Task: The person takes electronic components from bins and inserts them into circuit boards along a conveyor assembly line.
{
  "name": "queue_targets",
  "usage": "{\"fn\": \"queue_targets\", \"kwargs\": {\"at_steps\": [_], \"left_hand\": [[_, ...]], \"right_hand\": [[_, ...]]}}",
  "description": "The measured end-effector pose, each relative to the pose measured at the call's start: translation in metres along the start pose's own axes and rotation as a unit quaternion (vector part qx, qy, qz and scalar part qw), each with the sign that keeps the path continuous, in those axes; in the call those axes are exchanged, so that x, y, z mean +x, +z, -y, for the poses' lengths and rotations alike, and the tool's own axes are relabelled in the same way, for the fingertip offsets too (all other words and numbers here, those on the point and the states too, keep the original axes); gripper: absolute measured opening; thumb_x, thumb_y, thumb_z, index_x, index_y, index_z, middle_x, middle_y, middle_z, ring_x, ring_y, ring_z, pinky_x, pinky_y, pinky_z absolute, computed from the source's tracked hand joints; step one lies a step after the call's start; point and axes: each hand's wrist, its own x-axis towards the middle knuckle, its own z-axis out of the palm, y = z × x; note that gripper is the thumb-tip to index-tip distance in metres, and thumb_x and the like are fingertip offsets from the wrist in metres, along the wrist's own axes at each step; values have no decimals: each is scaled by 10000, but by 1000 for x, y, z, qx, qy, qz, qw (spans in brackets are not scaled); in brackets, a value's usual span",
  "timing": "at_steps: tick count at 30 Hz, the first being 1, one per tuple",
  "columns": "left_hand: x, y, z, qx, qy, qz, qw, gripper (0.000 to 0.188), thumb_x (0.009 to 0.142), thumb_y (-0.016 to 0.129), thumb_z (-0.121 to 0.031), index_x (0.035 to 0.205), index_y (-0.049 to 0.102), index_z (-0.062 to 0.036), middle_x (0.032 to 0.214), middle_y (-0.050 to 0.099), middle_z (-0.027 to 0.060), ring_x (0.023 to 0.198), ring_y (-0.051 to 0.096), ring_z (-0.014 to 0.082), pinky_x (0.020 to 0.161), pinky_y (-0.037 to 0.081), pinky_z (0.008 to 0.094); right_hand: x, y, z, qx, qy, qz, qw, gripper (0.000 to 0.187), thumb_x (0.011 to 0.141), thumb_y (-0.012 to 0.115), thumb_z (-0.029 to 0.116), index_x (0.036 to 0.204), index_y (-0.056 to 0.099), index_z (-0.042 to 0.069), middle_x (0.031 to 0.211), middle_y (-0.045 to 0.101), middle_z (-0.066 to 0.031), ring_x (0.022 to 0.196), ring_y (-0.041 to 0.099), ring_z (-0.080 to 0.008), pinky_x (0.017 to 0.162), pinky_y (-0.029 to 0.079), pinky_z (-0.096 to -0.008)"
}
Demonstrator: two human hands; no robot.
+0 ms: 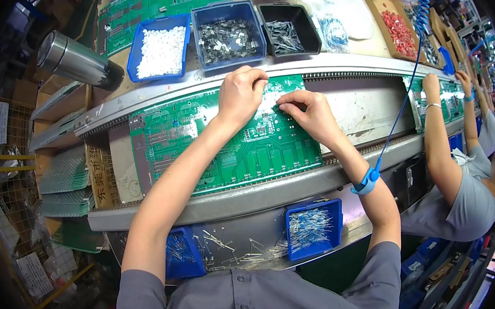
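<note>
A large green circuit board lies across the rails of a conveyor in front of me. Over its far edge, my left hand is closed, thumb and fingers pinched together; what sits in the pinch is too small or hidden to name. My right hand is closed too, its fingertips meeting at a small dark part on the board just right of the left hand. A blue wrist strap with a coiled cord circles my right wrist.
Beyond the rail stand a blue bin of white parts, a bin of dark metal parts and a black bin. A steel flask leans at left. Nearer me is a blue bin of leaded components. Co-workers' arms reach in at right.
</note>
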Motion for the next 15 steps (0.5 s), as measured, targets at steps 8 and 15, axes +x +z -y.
{"fn": "queue_targets", "kwargs": {"at_steps": [8,15], "left_hand": [[4,-1,0,82,57,59,993,70,757,652,-87,799,683,-41,810,630,109,767,622,308,669,497,402],[16,-19,1,85,68,30,994,101,769,646,-77,855,675,-34,843,613,137,812,608,323,728,486,410]], "right_hand": [[5,-3,6,20,58,13,998,114,808,654,30,906,689,-18,810,693,-77,741,638,-109,680,511,-253],[22,2,3,-71,-42,-41,996,120,784,664,32,899,686,3,802,679,-104,702,644,-168,656,505,-282]]}}
